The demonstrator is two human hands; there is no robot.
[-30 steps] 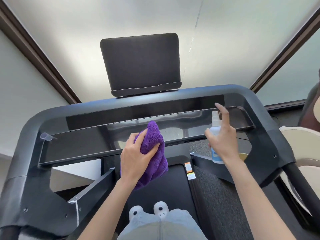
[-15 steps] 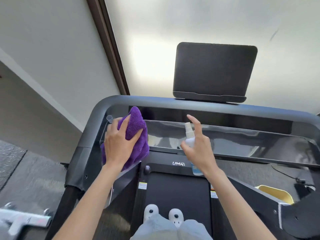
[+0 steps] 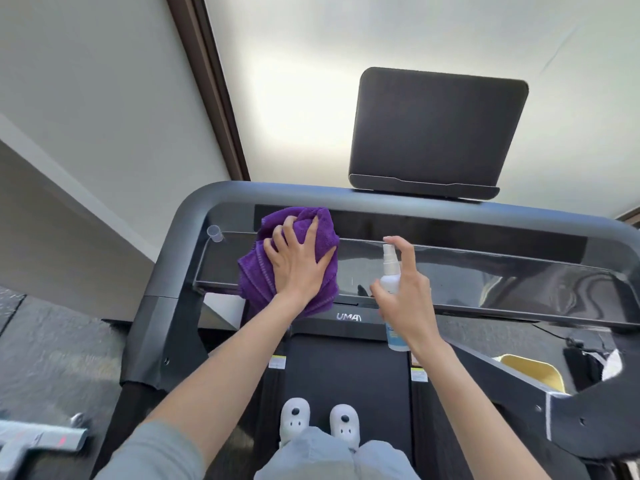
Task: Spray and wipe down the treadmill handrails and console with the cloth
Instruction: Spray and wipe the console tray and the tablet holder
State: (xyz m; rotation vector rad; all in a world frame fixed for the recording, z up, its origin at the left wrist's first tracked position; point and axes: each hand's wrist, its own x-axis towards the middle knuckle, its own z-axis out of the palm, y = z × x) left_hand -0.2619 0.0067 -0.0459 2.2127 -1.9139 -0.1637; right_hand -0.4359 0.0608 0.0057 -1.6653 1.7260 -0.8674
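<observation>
Our left hand (image 3: 298,268) presses the bunched purple cloth (image 3: 277,271) onto the console (image 3: 485,271) at its left end, fingers spread. Our right hand (image 3: 408,306) grips the spray bottle (image 3: 390,271) just right of the cloth, forefinger raised over the nozzle.

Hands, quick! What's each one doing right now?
Left hand: fingers spread, pressing the purple cloth flat on the treadmill console.
Right hand: holding the spray bottle, index finger over the nozzle.
</observation>
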